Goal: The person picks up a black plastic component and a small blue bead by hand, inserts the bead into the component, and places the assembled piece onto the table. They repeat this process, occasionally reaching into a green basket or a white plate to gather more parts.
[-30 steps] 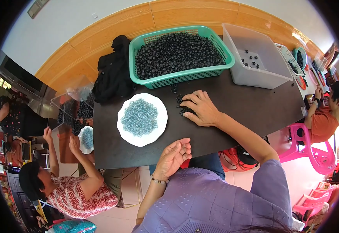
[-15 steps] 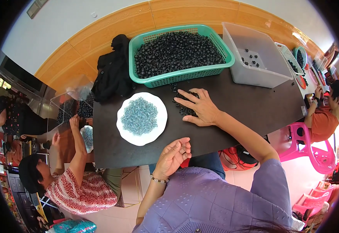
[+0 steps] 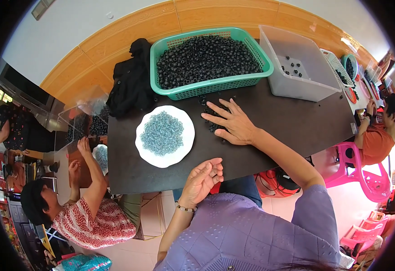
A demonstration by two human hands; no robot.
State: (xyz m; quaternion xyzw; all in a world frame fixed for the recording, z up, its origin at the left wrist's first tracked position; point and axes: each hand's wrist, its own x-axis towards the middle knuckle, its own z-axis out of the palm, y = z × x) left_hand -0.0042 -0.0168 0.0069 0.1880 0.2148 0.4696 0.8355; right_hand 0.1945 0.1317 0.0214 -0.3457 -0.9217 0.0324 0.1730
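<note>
My right hand [image 3: 231, 123] lies flat, fingers spread, on a small heap of black ring-shaped parts [image 3: 211, 113] on the dark table [image 3: 288, 126]. My left hand [image 3: 202, 180] hovers at the table's near edge, palm up and fingers curled; whether it holds small parts I cannot tell. A white plate [image 3: 186, 144] with a pile of pale blue small parts [image 3: 162, 133] sits left of my right hand. Behind it a green basket [image 3: 220, 86] is full of black rings.
A clear plastic bin [image 3: 297, 88] with a few black parts stands at the right of the basket. A black cloth [image 3: 132, 83] lies at the left. A person in a red patterned top [image 3: 93, 217] works at the left, another in orange [image 3: 376, 140] at the right. Pink stool [image 3: 364, 176] nearby.
My right hand slid slightly left and spread flatter over the black rings. The person at the left raised and moved their arms. My left hand stayed in place.
</note>
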